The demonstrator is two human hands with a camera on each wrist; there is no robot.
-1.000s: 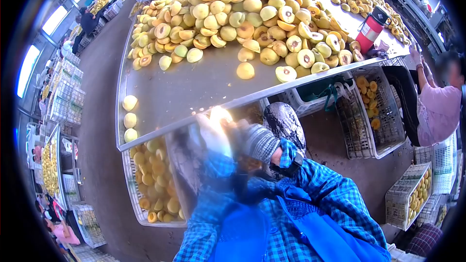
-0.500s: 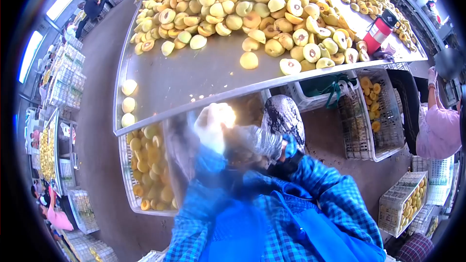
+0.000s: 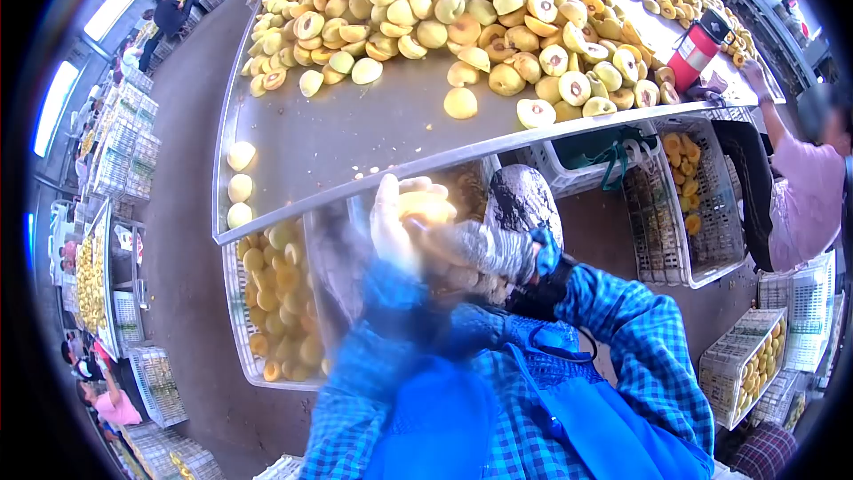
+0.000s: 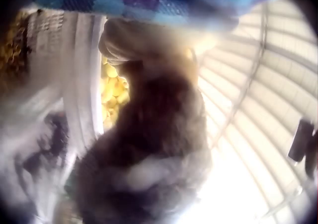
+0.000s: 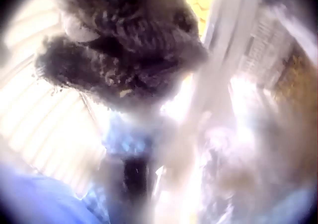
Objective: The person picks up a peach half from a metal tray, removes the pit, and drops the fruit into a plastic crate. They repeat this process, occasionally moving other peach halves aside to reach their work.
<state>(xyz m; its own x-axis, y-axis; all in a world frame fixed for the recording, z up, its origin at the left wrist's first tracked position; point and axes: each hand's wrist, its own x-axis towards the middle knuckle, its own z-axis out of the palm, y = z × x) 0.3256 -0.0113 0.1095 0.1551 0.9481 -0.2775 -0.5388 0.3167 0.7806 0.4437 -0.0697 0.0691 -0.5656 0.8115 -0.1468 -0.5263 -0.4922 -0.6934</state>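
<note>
My left hand (image 3: 391, 227), in a white glove, holds a yellow peach half (image 3: 428, 207) at the table's near edge, its fingers along the far side of the fruit. My right hand (image 3: 484, 249), in a grey knitted glove, is close against the near side of that peach half. In the right wrist view the right glove (image 5: 124, 55) looks dark and stained, with curled fingers; I cannot tell what they grip. The left wrist view shows the white glove (image 4: 144, 40) above the dark one, blurred. A large heap of peach halves (image 3: 426, 31) covers the table's far part.
Three peach halves (image 3: 240, 188) line the left edge of the metal table (image 3: 311, 138). Below it stands a crate (image 3: 233, 302) of peach halves. A red flask (image 3: 697, 53) stands at the right; another person (image 3: 804, 196) is beyond more crates (image 3: 684, 258).
My hands stay together at the table's near edge; the peach half in the left hand now shows more clearly. The person at the right has reached an arm to the table.
</note>
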